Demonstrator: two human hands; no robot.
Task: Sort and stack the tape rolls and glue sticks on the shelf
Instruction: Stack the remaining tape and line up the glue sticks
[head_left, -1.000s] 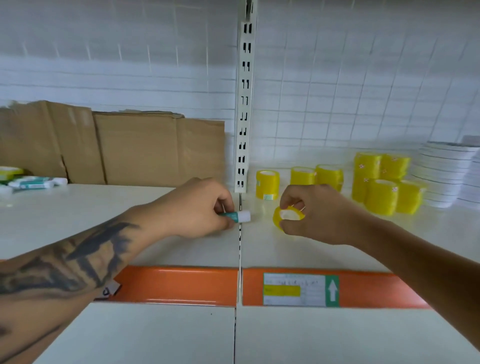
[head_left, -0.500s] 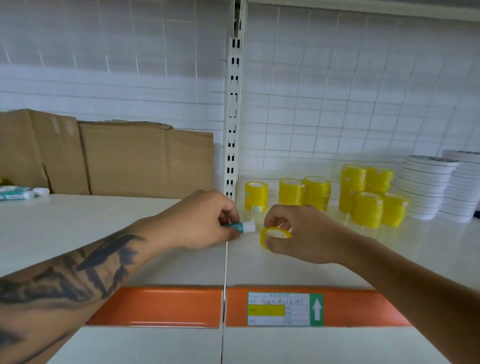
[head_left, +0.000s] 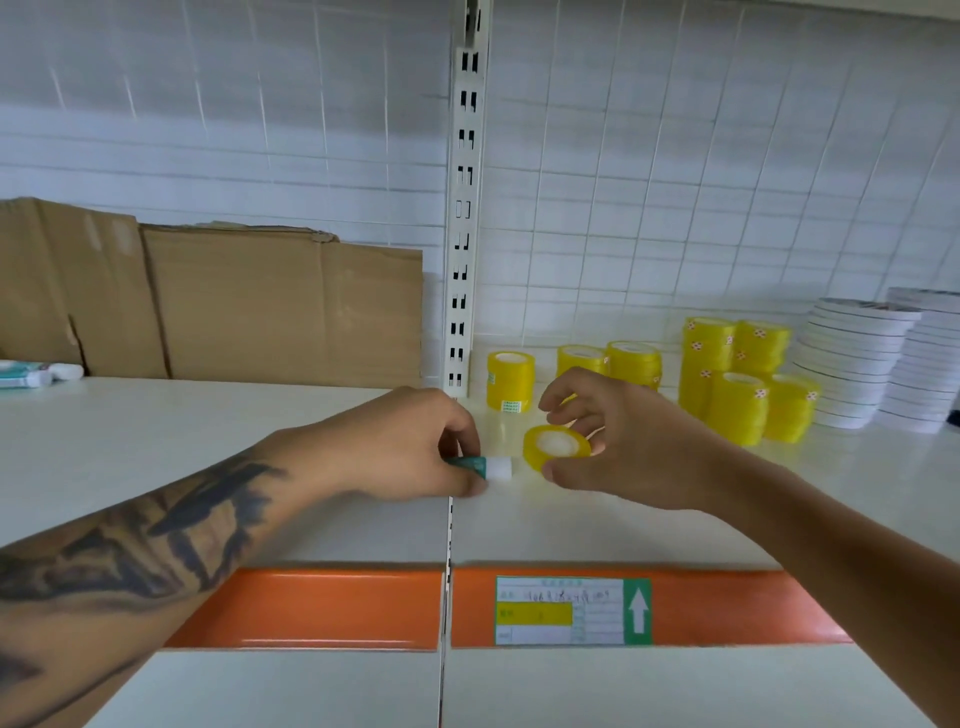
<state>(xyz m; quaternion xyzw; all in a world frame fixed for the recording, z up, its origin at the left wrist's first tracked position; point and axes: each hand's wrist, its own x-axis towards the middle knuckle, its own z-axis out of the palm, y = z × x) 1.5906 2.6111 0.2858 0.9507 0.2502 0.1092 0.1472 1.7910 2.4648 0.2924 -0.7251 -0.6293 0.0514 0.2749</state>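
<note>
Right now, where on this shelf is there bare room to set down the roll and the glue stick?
Bare shelf lies left of the left hand, before the cardboard. Another patch runs between the right hand and the orange strip. It is crowded at the back right: yellow tape rolls and white stacks.

Tape rolls (head_left: 737, 374): yellow. Glue stick (head_left: 480, 466): teal, white cap. Shelf (head_left: 208, 441): white; edge strip (head_left: 311, 608) orange. Cardboard (head_left: 234, 306): brown. Label (head_left: 571, 610): green, yellow, white.
</note>
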